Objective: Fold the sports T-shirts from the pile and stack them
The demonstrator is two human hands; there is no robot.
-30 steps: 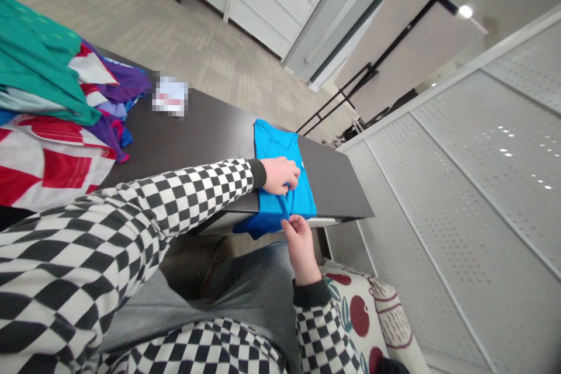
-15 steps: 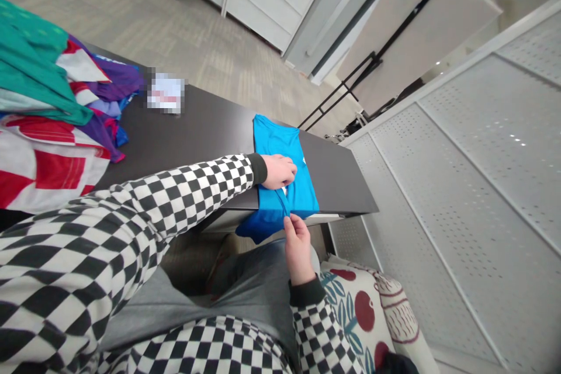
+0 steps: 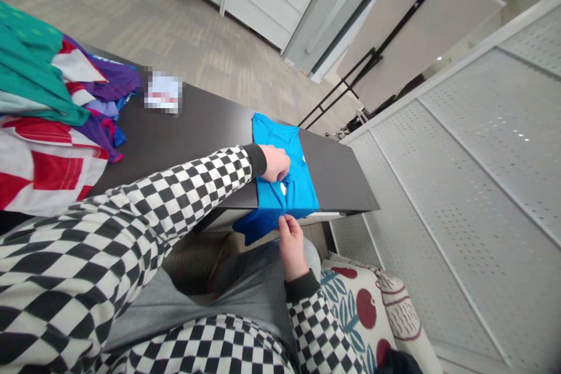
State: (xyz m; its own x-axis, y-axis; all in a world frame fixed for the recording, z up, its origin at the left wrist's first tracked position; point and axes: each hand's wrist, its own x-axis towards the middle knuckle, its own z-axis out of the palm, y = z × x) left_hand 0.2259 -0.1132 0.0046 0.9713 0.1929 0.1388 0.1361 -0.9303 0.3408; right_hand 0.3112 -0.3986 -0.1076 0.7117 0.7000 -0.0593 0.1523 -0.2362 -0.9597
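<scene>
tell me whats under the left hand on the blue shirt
A folded bright blue T-shirt shows around the left hand; whatever lies beneath the palm is covered.

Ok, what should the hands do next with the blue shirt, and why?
I think the right hand should lift the hanging part of the blue shirt up onto the table. That part droops over the edge, the right hand already pinches the shirt, and the left hand rests on top.

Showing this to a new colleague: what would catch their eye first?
The bright blue shirt on the dark table stands out, the left hand pressing it and the right hand pinching its near edge. Next come the checkered sleeves and, at the table's left end, a heap of red, white, green and purple clothes.
</scene>
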